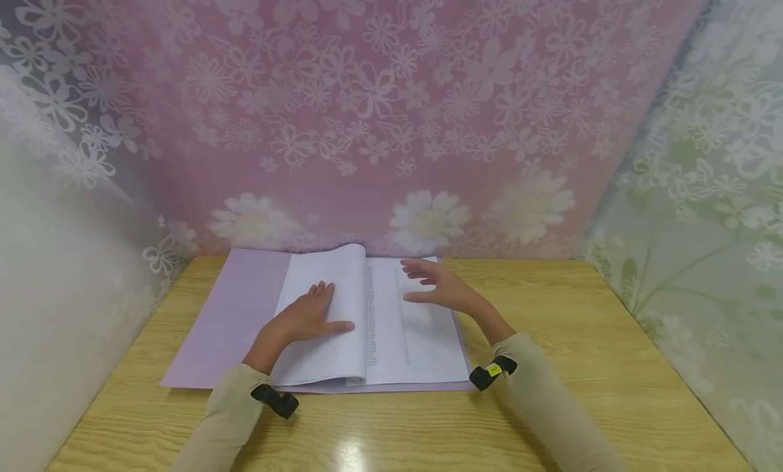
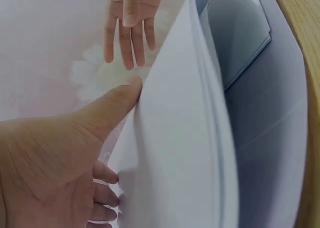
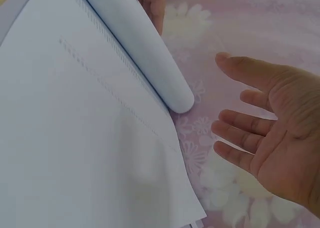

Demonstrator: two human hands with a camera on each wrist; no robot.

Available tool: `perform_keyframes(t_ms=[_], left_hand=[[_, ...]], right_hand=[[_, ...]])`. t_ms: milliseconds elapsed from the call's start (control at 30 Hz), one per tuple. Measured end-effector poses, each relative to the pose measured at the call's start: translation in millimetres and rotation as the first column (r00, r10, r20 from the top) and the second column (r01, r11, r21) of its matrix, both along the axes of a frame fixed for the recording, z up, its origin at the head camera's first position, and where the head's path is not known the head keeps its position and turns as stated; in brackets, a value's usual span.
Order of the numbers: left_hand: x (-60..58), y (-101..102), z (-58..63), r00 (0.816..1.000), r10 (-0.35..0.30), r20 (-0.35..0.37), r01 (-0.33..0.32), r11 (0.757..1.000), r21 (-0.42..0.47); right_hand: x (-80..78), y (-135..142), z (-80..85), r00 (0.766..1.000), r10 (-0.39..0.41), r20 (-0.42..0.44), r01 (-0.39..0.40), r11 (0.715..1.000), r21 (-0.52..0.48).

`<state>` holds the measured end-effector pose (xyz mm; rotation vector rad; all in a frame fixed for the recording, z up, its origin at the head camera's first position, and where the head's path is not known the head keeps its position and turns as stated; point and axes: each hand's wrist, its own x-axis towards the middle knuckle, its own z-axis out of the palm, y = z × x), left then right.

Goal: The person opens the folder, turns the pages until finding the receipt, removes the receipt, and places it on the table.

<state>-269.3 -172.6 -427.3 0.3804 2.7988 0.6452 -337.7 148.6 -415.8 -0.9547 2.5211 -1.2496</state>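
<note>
A folder with a pale purple cover (image 1: 253, 309) lies spread on the table, holding a stack of white sheets. Its turned pages (image 1: 342, 281) curve over to the left, and a printed page (image 1: 385, 322) faces up on the right. My left hand (image 1: 308, 315) presses flat on the turned pages, thumb stretched toward the fold; in the left wrist view that thumb (image 2: 117, 105) lies along the bulging paper. Above the upper part of the right page hovers my right hand (image 1: 443, 288), fingers spread and holding nothing. In the right wrist view its palm (image 3: 285, 153) is apart from the paper.
The wooden table (image 1: 550, 336) extends to the right of the folder and in front of it. A pink flowered backdrop (image 1: 379, 118) stands right behind the folder. Side panels (image 1: 691, 254) flank the table. Each wrist wears a black strap (image 1: 275, 399).
</note>
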Motion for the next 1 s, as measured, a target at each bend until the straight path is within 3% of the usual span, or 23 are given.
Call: perform_keyframes(t_ms=[300,633,1000], left_hand=[[0.6,-0.1,3.0,1.0,0.002,-0.004,-0.002,0.999,-0.032],[-0.9,-3.5,2.3,0.999,-0.036,-0.015,0.036,0.999,0.032],[-2.9,-7.6,-3.3,0.997,-0.017,0.069,0.014,0.999,0.041]], right_hand=[[-10.5,11.6,-0.7,0.997,-0.074,-0.017,0.074,0.997,-0.015],[-19.9,21.9,-5.8,0.995,-0.099,-0.003,0.099,0.993,-0.059],[-31.0,34.6,-19.1,0.986,-0.165,0.009,0.166,0.984,-0.058]])
